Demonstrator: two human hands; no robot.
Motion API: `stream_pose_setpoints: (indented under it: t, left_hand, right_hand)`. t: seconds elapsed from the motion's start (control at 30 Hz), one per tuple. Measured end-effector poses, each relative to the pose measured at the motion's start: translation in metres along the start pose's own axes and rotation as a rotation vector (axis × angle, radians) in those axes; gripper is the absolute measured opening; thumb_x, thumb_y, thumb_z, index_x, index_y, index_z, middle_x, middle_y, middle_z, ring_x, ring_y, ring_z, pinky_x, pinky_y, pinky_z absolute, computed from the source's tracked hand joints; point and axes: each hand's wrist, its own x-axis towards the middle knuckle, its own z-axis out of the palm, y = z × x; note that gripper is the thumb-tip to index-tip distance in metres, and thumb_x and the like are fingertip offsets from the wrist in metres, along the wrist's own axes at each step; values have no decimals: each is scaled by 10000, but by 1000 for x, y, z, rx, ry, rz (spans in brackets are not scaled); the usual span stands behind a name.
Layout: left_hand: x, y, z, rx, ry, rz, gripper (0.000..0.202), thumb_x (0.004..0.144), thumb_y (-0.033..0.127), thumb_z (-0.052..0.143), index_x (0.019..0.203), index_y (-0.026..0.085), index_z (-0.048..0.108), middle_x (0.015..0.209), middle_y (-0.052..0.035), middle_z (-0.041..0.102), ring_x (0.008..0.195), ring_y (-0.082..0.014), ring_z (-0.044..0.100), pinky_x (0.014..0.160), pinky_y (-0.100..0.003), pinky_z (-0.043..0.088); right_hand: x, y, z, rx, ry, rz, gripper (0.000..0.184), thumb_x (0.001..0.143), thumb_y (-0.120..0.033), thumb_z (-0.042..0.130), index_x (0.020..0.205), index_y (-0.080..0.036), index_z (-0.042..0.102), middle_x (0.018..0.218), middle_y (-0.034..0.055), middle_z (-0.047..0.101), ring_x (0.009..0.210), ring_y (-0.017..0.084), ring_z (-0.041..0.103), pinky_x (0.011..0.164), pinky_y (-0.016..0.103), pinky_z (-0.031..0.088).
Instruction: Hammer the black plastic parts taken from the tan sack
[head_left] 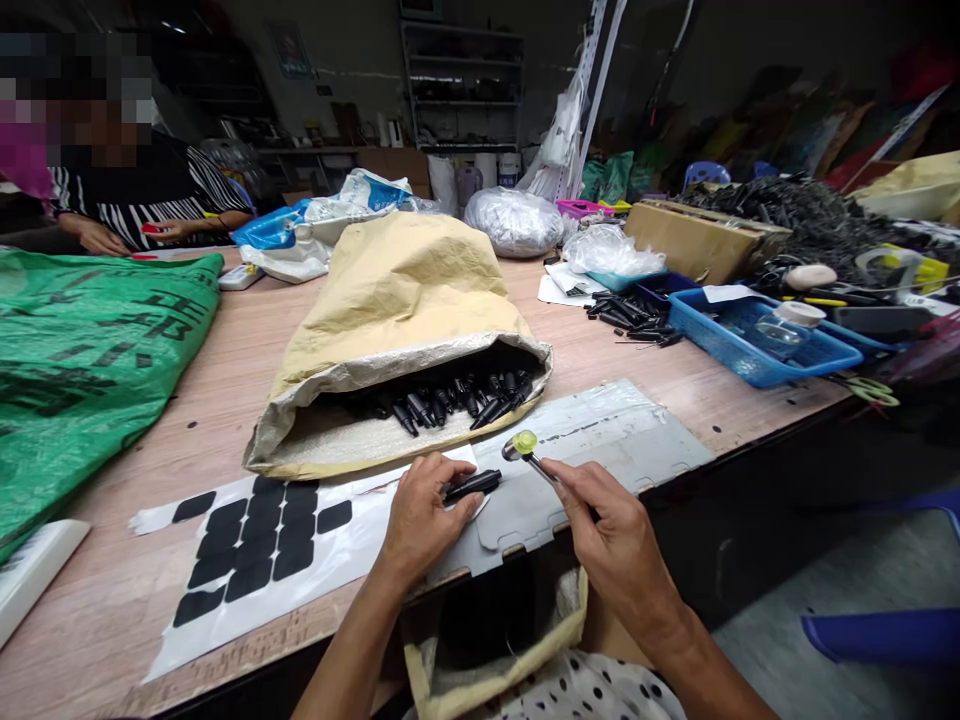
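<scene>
Hammer [525, 446] held in right hand [611, 520]; left hand [426, 515] holds black tube [474, 486], apart from hammer, near open tan sack [405, 290].

Left edge: green woven plastic sack [97, 370] with dark printed characters, person in a black-and-white striped top [142, 190] beyond it, upper left of frame. Right side: shallow blue plastic basket [780, 376] holding a clear jar with a white lid [791, 325]; brown cardboard box [675, 238] and heap of thin black strips [799, 222] at upper right. Top centre: bulging clear plastic bag [514, 222], open metal shelf rack [465, 103] behind.
</scene>
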Motion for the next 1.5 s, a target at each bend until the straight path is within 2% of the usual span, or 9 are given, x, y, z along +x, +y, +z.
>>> stream_pose_setpoints:
  t: [0.17,0.43,0.93,1.2,1.5]
  left_hand:
    - [1,-1,0,16,-8,3,162,867,348,704,996,265,755,925,-34,676,901,-241,591,815,-378,439]
    - [1,-1,0,-22,16,-7,134,832,264,697,962,250,724,931,-36,674,928,-248,589,823,-379,441]
    - [1,-1,0,12,4,-5,146,825,268,724,970,264,714,923,-19,677,934,-243,579,828,-371,428]
    - [2,-3,1,1,-9,-15,191,835,345,753,1009,266,753,928,-27,697,937,-245,579,828,-373,430]
    - [1,-1,0,8,-17,-17,188,808,271,756,996,272,761,933,-22,702,940,-242,574,830,-372,423]
  right_hand:
    - [-1,1,-1,-18,6,-4,333,1020,-239,484,1279,-268,692,987,56,697,940,169,665,836,290,545]
    - [-1,-2,1,-25,2,-32,332,1026,-242,469,1254,-266,709,961,55,711,906,162,676,805,278,553]
    - [-3,-1,2,-1,-5,-16,330,1018,-238,485,1265,-271,703,978,52,704,935,166,677,826,281,558]
    - [-4,-8,2,-14,-13,-35,330,1017,-225,481,1247,-271,712,971,47,709,936,158,689,830,262,559]
    - [-10,-4,9,32,-47,-14,335,1018,-222,493,1286,-279,686,989,43,692,944,158,672,855,277,545]
